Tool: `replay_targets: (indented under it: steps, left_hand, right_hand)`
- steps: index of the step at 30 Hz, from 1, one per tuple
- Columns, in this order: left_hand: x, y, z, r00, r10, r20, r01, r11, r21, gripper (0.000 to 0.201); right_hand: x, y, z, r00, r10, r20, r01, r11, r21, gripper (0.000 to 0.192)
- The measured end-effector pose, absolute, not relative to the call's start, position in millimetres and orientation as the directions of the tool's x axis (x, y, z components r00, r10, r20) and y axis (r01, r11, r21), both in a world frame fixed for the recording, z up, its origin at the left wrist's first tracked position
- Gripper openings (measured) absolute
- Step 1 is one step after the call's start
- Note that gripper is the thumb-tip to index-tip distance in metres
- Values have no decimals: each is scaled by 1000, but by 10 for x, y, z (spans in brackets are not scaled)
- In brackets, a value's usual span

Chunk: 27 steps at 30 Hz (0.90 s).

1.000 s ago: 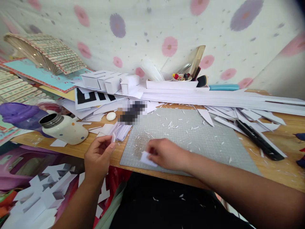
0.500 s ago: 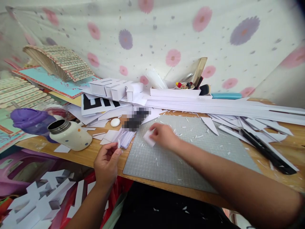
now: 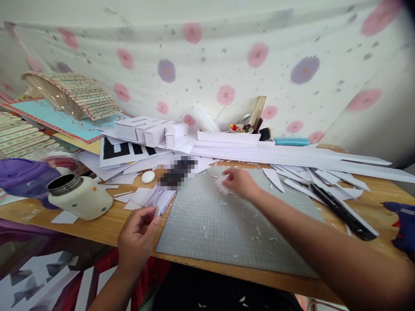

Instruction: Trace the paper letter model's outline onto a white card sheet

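Note:
My right hand [image 3: 241, 183] is closed on a small white paper piece [image 3: 222, 184], blurred by motion, low over the upper part of the grey cutting mat [image 3: 207, 242]. Thin white paper scraps lie scattered across that mat. Off the mat's left edge, my left hand [image 3: 138, 233] pinches a small white paper strip [image 3: 158, 211] between thumb and fingers. Just beyond the left fingertips is a bundle of white paper strips [image 3: 160, 196], partly covered by a pixelated patch.
An open white bottle [image 3: 81, 198] and its white cap [image 3: 148, 176] are at left. A black utility knife [image 3: 340, 211] lies among paper offcuts at right, near a blue glue gun [image 3: 405, 224]. White paper letters [image 3: 142, 129] and long strips [image 3: 292, 157] line the back.
The view has turned somewhat right and up, bringing the glue gun in. My right hand has moved right and away across the mat with its paper. The left hand keeps its pinch.

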<state>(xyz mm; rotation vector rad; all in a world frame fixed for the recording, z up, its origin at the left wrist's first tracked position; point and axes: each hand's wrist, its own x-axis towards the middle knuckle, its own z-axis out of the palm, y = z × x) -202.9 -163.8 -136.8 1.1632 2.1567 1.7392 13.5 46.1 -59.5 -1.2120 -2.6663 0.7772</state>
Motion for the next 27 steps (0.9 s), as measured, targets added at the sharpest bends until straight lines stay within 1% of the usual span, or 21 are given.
replay_targets:
  steps: [1, 3, 4, 5, 6, 8, 9, 10, 11, 13, 15, 16, 18, 19, 20, 21, 24, 25, 27]
  left_hand:
    - [-2023, -1627, -1356, -687, 639, 346, 483, 45, 874, 35]
    - [-2025, -1616, -1343, -675, 651, 348, 503, 60, 862, 36]
    - [-2031, -1619, -1344, -668, 658, 347, 511, 67, 857, 36]
    - [-2039, -1627, -1349, -660, 666, 347, 523, 76, 849, 36]
    - [-2048, -1639, -1356, -647, 677, 350, 543, 87, 835, 36]
    - [-2053, -1664, -1365, -614, 698, 369, 600, 108, 793, 35]
    - [-2046, -1671, -1361, -598, 704, 382, 629, 118, 768, 34]
    - [-2031, -1672, -1348, -586, 707, 396, 656, 126, 745, 33]
    - [-2008, -1665, -1328, -573, 709, 411, 678, 129, 724, 32]
    - [-1948, -1634, -1266, -543, 711, 447, 718, 118, 686, 29]
    - [-1891, -1594, -1200, -483, 726, 490, 767, 80, 637, 27]
    - [-1870, -1577, -1174, -450, 737, 504, 786, 59, 615, 26]
    - [-1851, -1556, -1147, -417, 755, 506, 799, 39, 600, 24]
    - [-1852, -1551, -1145, -419, 760, 497, 795, 43, 605, 23]
    - [-1856, -1550, -1149, -426, 763, 485, 789, 51, 612, 23]
    - [-1861, -1552, -1156, -434, 765, 476, 784, 60, 618, 23]
    - [-1868, -1564, -1175, -421, 778, 467, 793, 67, 605, 25]
    - [-1865, -1569, -1178, -413, 781, 469, 800, 65, 596, 26]
    - [-1858, -1582, -1180, -409, 780, 474, 811, 72, 581, 27]
  right_hand:
    - [86, 223, -632, -740, 662, -122, 612, 587, -530, 30]
    - [-36, -209, -743, -860, 489, -147, 473, 655, -589, 27]
    - [-73, -332, -794, -886, 438, -154, 436, 673, -597, 24]
    - [-77, -363, -828, -887, 432, -162, 437, 678, -591, 20]
    - [-42, -299, -841, -869, 463, -173, 471, 669, -575, 17]
    - [135, 54, -802, -789, 587, -181, 584, 625, -518, 12]
    - [258, 281, -760, -733, 660, -166, 642, 591, -488, 14]
    - [388, 490, -711, -689, 708, -157, 683, 561, -467, 20]
    - [511, 647, -663, -665, 730, -158, 704, 542, -459, 23]
    - [702, 717, -597, -673, 722, -161, 694, 541, -475, 22]
    - [792, 475, -601, -743, 642, -189, 629, 574, -524, 18]
    - [805, 296, -629, -798, 564, -213, 572, 596, -563, 16]
    - [800, -2, -711, -878, 395, -270, 472, 626, -620, 18]
    - [796, -63, -747, -889, 364, -279, 456, 633, -626, 17]
    - [797, -43, -771, -885, 370, -284, 464, 634, -619, 16]
    - [807, 54, -777, -870, 406, -281, 489, 630, -603, 15]
    - [901, 606, -697, -759, 614, -215, 619, 579, -531, 11]
    - [954, 779, -650, -728, 656, -197, 645, 559, -521, 13]
    - [1085, 961, -554, -712, 670, -208, 659, 537, -527, 17]
